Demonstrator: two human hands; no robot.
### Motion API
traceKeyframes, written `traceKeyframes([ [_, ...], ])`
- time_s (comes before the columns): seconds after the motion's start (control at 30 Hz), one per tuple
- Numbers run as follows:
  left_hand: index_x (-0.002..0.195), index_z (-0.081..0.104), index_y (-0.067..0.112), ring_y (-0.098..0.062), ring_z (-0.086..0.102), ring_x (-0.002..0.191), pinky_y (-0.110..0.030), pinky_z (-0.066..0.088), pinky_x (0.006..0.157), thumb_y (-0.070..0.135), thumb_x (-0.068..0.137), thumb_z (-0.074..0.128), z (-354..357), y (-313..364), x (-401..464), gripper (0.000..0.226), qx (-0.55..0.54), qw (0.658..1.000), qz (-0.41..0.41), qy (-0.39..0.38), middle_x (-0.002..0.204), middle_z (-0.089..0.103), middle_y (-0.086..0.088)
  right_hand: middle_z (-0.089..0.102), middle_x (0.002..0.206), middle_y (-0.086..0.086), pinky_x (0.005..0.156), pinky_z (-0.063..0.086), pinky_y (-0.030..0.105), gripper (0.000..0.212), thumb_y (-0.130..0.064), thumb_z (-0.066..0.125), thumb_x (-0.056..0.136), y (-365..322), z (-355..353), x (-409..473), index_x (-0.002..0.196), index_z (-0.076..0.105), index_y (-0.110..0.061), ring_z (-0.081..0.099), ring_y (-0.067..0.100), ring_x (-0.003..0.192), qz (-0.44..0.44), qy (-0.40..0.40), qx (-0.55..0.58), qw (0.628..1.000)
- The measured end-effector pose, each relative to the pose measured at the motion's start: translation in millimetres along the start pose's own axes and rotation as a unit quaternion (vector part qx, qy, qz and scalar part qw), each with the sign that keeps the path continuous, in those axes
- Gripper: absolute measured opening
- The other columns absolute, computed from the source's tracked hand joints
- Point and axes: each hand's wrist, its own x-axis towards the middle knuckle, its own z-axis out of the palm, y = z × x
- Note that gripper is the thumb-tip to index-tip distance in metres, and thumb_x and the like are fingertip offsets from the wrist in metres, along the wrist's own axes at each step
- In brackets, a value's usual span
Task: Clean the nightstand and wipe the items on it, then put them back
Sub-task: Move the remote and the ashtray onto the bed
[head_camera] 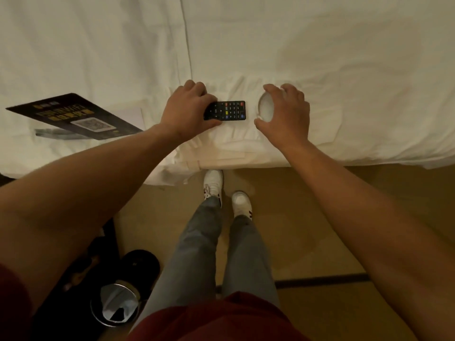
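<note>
Both arms stretched forward from the lower corners toward frame centre, over the white bed [320, 57]. Left hand [187, 112] palm down, fingers curled around the near end of a black remote [229, 110] lying flat on the sheet, thumb on its lower edge. Right hand [285, 112] arched, fingers and thumb spread over a round white dish [266, 110], clasping its rim; lifted or resting, cannot tell. Remote and dish just beside each other, apart. Dark printed card [73, 116] at left on the bed. Black bin [123, 291] lower left on the floor.
</note>
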Motion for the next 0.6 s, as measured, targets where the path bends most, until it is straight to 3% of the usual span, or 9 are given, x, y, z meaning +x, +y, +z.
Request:
traceKeyframes([
  [0.2,0.130,0.066,0.014,-0.034,0.053,0.109,-0.045,0.046,0.092,0.050,0.089,0.071,12,2,2,0.055,0.000,1.000,-0.007,-0.014,0.116,0.061,-0.013,0.043,0.153,0.010,0.110,0.037,0.047,0.077,-0.042,0.077,0.080,-3,8,1,0.149,0.045,-0.029,0.040,0.033,0.140,-0.005,-0.015,-0.015,1.000],
  [0.6,0.131,0.062,0.012,-0.034,0.053,0.114,-0.047,0.045,0.098,0.048,0.088,0.070,27,5,-1,0.057,0.013,0.999,-0.030,-0.002,0.127,0.057,-0.011,0.039,0.157,0.010,0.112,0.036,0.049,0.078,-0.038,0.078,0.081,3,17,0,0.151,0.044,-0.026,0.037,0.034,0.143,-0.015,-0.020,-0.022,0.999],
])
